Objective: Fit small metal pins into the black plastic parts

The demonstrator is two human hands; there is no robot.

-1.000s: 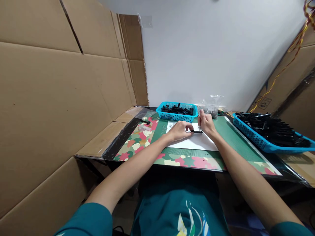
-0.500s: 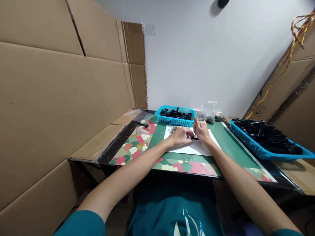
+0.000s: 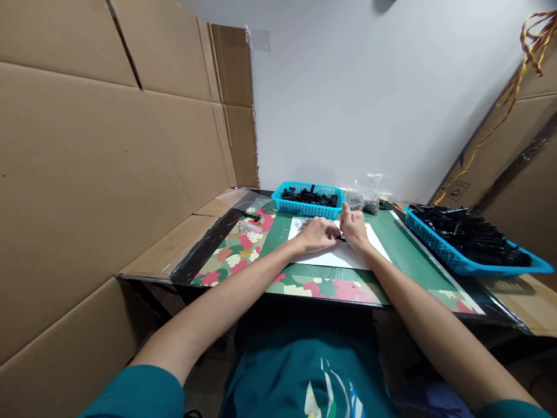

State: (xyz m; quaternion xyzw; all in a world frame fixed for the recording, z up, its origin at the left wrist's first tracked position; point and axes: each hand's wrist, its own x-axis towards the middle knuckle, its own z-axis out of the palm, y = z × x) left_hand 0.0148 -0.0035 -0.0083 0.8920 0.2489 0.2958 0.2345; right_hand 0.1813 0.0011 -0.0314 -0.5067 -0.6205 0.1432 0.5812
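Observation:
My left hand (image 3: 319, 234) rests over a white sheet (image 3: 331, 259), its thumb and fingers pinching a small black plastic piece (image 3: 342, 238). Close against it on the right, my right hand (image 3: 354, 228) is closed in a fist with the thumb pointing up. Whatever sits inside that fist is hidden by the fingers. Beyond my left hand, a scatter of tiny dark parts (image 3: 301, 223) lies on the sheet, too small to name.
A blue basket (image 3: 308, 209) of black plastic pieces stands behind my hands. Another blue basket (image 3: 452, 255), heaped with black parts, is at the right. Clear bags (image 3: 369, 201) of small parts lean near the wall. Cardboard (image 3: 183, 145) walls the left side.
The whole view has shifted slightly, so the table appears a little higher. Both hands stay together over the sheet, the black piece still in the left, with less of it showing.

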